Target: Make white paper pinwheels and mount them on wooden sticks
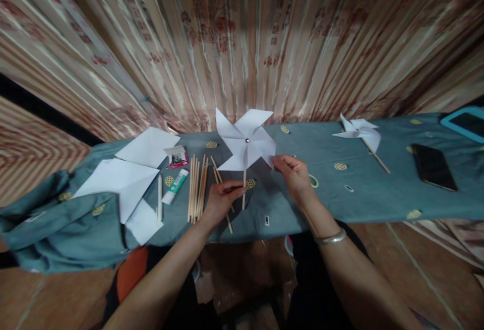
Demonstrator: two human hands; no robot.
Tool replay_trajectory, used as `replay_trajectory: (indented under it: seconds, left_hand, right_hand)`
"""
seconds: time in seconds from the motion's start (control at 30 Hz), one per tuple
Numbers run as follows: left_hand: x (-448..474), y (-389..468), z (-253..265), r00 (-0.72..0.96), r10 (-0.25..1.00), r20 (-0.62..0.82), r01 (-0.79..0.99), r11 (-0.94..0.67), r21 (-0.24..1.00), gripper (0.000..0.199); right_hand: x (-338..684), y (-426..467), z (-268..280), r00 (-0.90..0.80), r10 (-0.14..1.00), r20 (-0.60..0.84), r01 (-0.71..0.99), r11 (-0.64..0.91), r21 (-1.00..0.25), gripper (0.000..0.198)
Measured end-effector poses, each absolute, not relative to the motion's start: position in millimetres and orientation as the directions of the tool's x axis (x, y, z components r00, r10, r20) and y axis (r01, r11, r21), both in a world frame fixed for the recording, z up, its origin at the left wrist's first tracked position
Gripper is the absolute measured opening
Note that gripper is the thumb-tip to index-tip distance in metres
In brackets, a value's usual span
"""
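Note:
A white paper pinwheel (236,146) on a thin wooden stick stands upright in front of me, with a shiny pin at its centre. My left hand (223,199) is closed, pinching the stick below the blades. At the lower right blade, the fingertips of my right hand (293,171) are pinched on the paper edge. Beside my left hand lie several wooden sticks (194,189), a couple of them partly behind its fingers. A second white pinwheel (361,129) rests on the cloth to the right.
White paper sheets (113,179) lie at the left on the green tablecloth (325,199). Near them are a white pencil-like stick (160,198), a glue stick (175,187) and a small red box (178,157). A black phone (433,167) and a blue-framed device (467,122) lie at the right. Behind hangs a curtain (242,43).

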State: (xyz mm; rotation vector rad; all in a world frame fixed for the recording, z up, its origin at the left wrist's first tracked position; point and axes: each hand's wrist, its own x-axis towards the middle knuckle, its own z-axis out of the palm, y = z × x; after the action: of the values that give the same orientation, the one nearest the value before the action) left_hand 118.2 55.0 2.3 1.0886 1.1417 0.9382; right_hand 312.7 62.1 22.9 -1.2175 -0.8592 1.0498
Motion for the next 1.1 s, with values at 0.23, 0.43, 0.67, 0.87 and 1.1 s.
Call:
replay_trajectory:
  seconds: [0.23, 0.43, 0.67, 0.87, 1.1]
  left_hand:
    - [120, 55, 3, 0.167, 0.964, -0.208, -0.051, 0.219, 0.974, 0.022]
    - [120, 55, 4, 0.157, 0.963, -0.221, -0.063, 0.233, 0.97, 0.023]
    - [120, 56, 3, 0.168, 0.963, -0.213, -0.054, 0.225, 0.973, 0.026]
    - [121, 55, 6, 0.196, 0.96, -0.2, -0.058, 0.215, 0.975, 0.022]
    - [122, 54, 4, 0.202, 0.957, -0.208, -0.062, 0.225, 0.972, 0.023]
  right_hand:
    - [303, 54, 22, 0.213, 0.976, -0.035, -0.157, -0.002, -0.988, 0.033]
    - [296, 47, 23, 0.147, 0.989, -0.035, -0.159, -0.011, -0.987, 0.037]
    - [288, 42, 27, 0.119, 0.992, -0.051, -0.142, -0.034, -0.989, 0.037]
    - [285, 43, 26, 0.111, 0.993, -0.034, -0.131, -0.02, -0.991, 0.038]
    - [283, 43, 22, 0.094, 0.996, -0.009, -0.139, 0.004, -0.99, 0.034]
